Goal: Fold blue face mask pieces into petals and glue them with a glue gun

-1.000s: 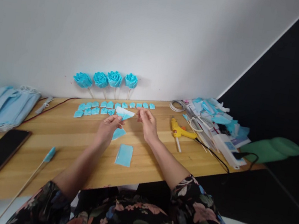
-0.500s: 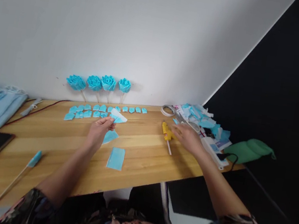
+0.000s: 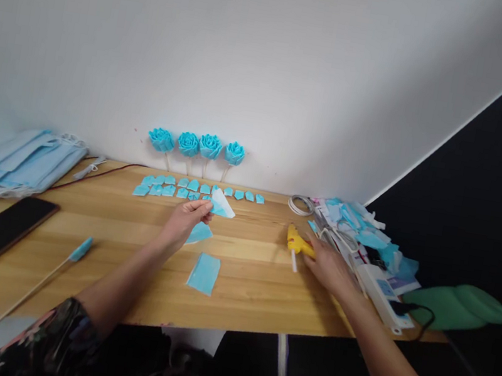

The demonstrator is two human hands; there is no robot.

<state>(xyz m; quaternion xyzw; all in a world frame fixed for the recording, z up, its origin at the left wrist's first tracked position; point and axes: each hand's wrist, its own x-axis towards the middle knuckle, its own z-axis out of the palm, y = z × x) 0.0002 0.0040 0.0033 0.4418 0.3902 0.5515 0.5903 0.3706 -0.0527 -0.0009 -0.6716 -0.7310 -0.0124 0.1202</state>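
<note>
While my left hand [image 3: 185, 219] pinches the folded piece [image 3: 224, 205] between thumb and fingers, raised over the table [image 3: 247, 299], my right hand [image 3: 331, 267] is at the handle of the glue gun [image 3: 297, 242]. Whether those right fingers are closed round it, I can't tell. Another blue piece [image 3: 200, 233] lies just below my left hand, and a rectangle [image 3: 204, 273] nearer to me. I take the step to be getting hold of the gun with the fold ready. My next move, I judge, calls for a firm grip, a steady pinch, and the nozzle kept clear of my left fingertips.
</note>
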